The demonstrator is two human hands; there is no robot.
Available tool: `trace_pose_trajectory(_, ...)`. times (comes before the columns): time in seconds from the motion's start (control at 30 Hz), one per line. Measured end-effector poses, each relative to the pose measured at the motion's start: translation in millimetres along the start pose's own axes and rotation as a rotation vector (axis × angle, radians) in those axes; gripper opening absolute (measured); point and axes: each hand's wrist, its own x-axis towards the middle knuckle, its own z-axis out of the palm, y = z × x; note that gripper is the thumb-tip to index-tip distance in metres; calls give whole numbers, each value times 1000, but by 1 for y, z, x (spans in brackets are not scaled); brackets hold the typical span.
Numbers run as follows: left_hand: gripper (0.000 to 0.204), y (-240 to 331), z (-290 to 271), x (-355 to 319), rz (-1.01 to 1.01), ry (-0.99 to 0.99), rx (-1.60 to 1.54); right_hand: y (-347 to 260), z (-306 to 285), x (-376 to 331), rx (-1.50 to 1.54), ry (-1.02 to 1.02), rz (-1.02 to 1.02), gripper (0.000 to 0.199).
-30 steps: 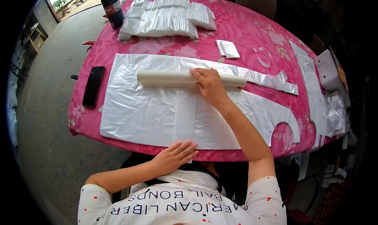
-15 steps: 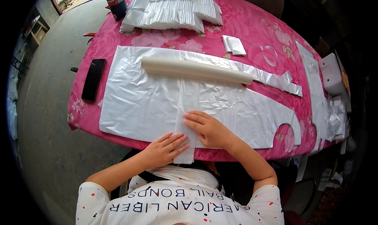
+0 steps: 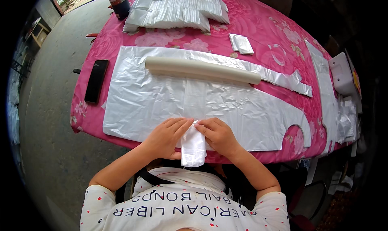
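Note:
A narrow, folded white plastic apron (image 3: 193, 148) is pinched between my hands at the table's near edge, its lower end sticking out past the edge toward me. My left hand (image 3: 167, 136) grips its left side, with fingertips at its upper end. From the right, my right hand (image 3: 218, 135) presses its thumb and fingers on that same end. Beneath both hands lie flat, wrinkled plastic aprons (image 3: 139, 103) with a curved cutout at the right. A pale cardboard tube (image 3: 202, 70) rests across them, farther from me.
Beyond the tube are two small folded packets (image 3: 242, 44) and a large pile of folded packets (image 3: 173, 11). A dark bottle (image 3: 118, 4) stands beside the pile. At left lies a black phone (image 3: 96, 81). More plastic sheeting (image 3: 323, 85) and a white box (image 3: 341, 69) are at right.
Both hands have gone from lying flat on the long plastic strip to gripping it. The strip is now folded shorter, its far part brought back toward me.

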Motion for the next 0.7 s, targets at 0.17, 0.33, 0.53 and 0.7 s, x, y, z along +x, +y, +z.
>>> trace_pose_trajectory(0.17,67,-3,-3,13,-366,86,-408,10,-2,19,283,-7,399,9)
trace_pose_trajectory(0.33,65,-6,7,16,-175,438,19,19,-16,53,593,-229,960,25)
trace_pose_trajectory(0.53,76,4,30,19,-204,-19,242,24,-16,59,642,-268,1034,21)
trace_pose_trajectory(0.7,75,3,38,18,-259,-18,290,4,-7,39,220,-59,771,32)
